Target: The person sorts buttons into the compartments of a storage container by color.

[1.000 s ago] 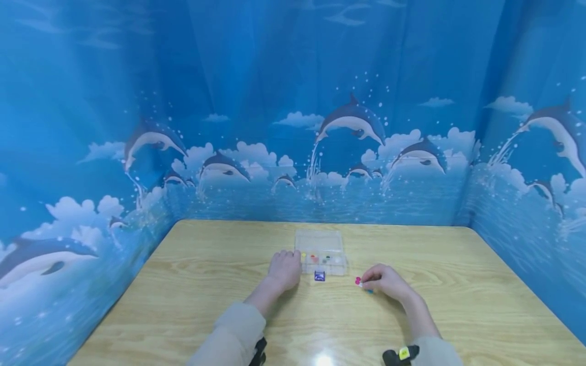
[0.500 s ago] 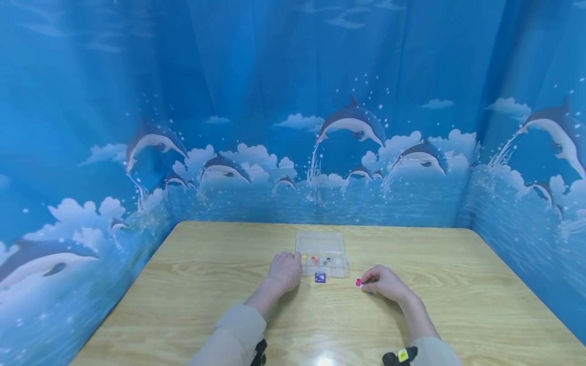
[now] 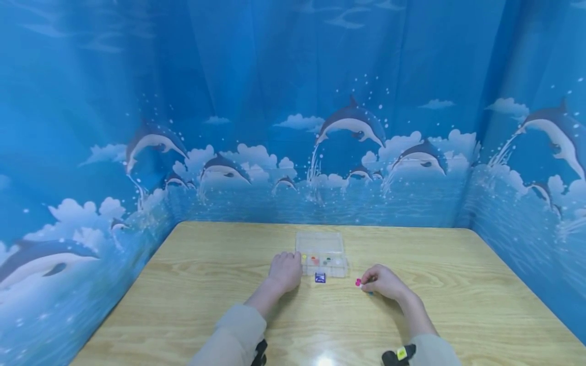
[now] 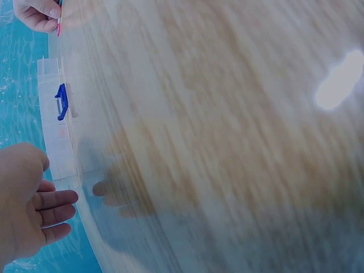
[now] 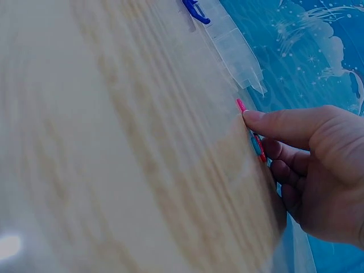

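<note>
A clear plastic compartment box (image 3: 338,270) stands on the table with its lid (image 3: 319,242) raised at the back. Small coloured pieces, yellow, red and green among them, lie in its compartments. At its front edge is a blue clasp (image 4: 62,102). My left hand (image 3: 286,271) rests against the box's left side, fingers loosely extended in the left wrist view. To the right of the box, my right hand (image 3: 384,281) pinches at small flat coloured pieces on the tabletop. A pink piece (image 5: 241,106) shows by the thumb, a blue piece (image 5: 255,145) by the index finger. The fingers partly hide them.
The wood-grain table (image 3: 220,249) extends on both sides of the box and towards me. A blue curtain (image 3: 274,193) printed with dolphins borders its back and sides. Bright light reflects off the table's near part.
The right fingertips shift very slightly over the small pieces. The left hand and the box stay in place; the head view tilts a little.
</note>
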Motion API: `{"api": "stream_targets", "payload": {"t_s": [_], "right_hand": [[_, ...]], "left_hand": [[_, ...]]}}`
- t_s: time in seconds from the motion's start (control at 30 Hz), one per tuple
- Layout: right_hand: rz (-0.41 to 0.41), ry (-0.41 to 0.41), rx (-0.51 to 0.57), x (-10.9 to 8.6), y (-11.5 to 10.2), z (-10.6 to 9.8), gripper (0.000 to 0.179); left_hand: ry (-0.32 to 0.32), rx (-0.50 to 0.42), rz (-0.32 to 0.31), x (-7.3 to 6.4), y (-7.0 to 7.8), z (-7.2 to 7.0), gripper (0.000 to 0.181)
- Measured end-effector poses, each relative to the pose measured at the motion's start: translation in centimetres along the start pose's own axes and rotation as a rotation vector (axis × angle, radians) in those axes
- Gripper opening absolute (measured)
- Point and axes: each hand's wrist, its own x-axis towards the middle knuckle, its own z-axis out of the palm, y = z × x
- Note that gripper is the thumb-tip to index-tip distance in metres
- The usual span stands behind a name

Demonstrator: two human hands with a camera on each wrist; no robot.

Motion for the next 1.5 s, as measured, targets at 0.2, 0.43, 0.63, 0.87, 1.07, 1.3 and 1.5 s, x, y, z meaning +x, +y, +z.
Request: {"api": "stream_targets", "payload": {"t_s": [0.2,0.43,0.63,0.87,1.07,1.3,1.5], "right_hand": [[-0.003,-0.011,-0.003,0.0,0.0,-0.1,0.009],[0.090,-0.018,0.032,-0.2,-0.3,-0.5,0.009],[0.147,0.015,0.020,-0.1,-0.4,-0.8,0.006],[0.203,0.101,0.023,0.1,-0.2,-1.4,0.007],[0.176,0.148,0.014,0.6,-0.1,-1.7,0.009],[0.182,0.189,0.108,1.2,-0.3,-1.5,0.013],[0.227,0.229,0.197,1.8,-0.7,-1.1,0.017]], "left_hand": [[-0.006,-0.011,-0.002,0.0,0.0,-0.1,0.022],[0.000,-0.025,-0.006,0.0,0.0,-0.1,0.019],[-0.002,-0.009,-0.007,0.0,0.0,0.0,0.019],[-0.002,0.000,0.000,0.0,0.0,-0.1,0.019],[-0.005,-0.008,-0.004,-0.1,0.1,-0.2,0.018],[-0.006,-0.004,-0.008,-0.1,0.1,-0.4,0.019],[-0.014,0.009,-0.006,-0.1,0.1,-0.4,0.019]]}}
